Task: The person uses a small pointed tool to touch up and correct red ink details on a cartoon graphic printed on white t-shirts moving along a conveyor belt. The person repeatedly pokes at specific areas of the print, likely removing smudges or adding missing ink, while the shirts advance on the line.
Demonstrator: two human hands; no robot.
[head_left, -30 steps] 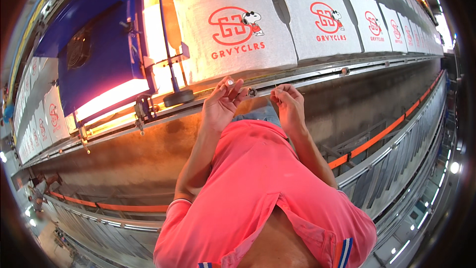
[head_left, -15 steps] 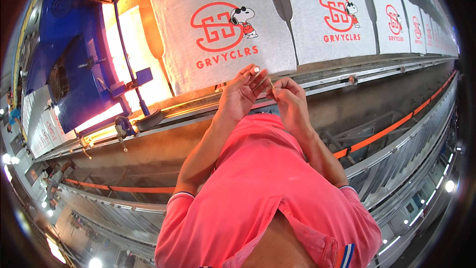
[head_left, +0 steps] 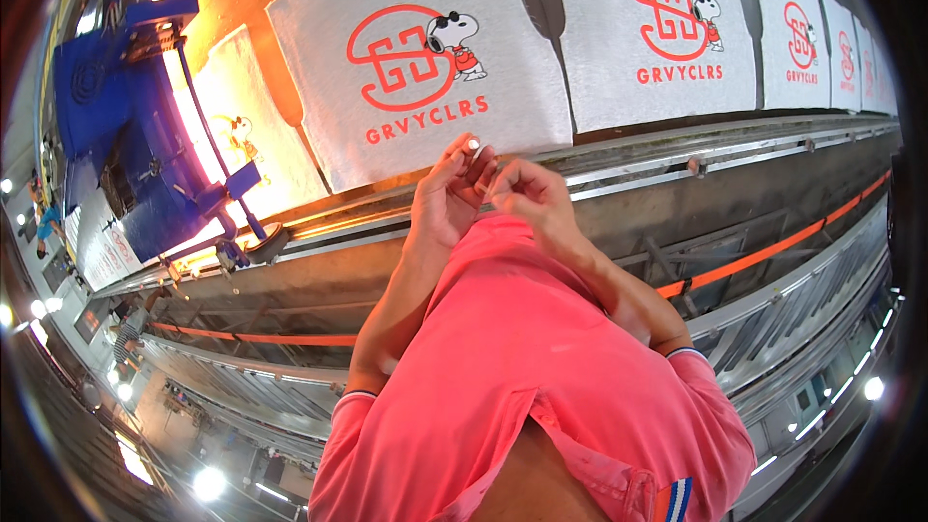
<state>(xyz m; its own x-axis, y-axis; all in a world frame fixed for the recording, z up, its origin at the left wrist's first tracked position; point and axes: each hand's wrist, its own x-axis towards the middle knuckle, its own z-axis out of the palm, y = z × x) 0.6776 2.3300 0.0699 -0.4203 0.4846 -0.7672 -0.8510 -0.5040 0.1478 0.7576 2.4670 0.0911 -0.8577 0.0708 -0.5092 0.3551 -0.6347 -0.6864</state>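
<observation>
My left hand (head_left: pixel 447 195) is half curled, palm up, with a small white round-ended object (head_left: pixel 474 144) between its fingertips. What kind of object it is cannot be made out. Close against those fingers, my right hand (head_left: pixel 534 195) has thumb and forefinger pinched together; whatever lies in the pinch is hidden. Both hands are in front of my body at the near edge of a long printing table. Just beyond them lies a white fabric panel (head_left: pixel 324 58) printed with a red emblem and a cartoon dog.
More printed white panels (head_left: pixel 619 97) run along the table to the right. At left stands a blue machine (head_left: pixel 106 135) with a bright orange glow beside it. A metal rail (head_left: pixel 638 166) edges the table. An orange strip (head_left: pixel 754 259) runs below. People appear small at far left.
Both hands have shifted slightly left and a little lower. My right hand has come closer to the left fingers, and the thin strand seen earlier at its pinch is now hidden.
</observation>
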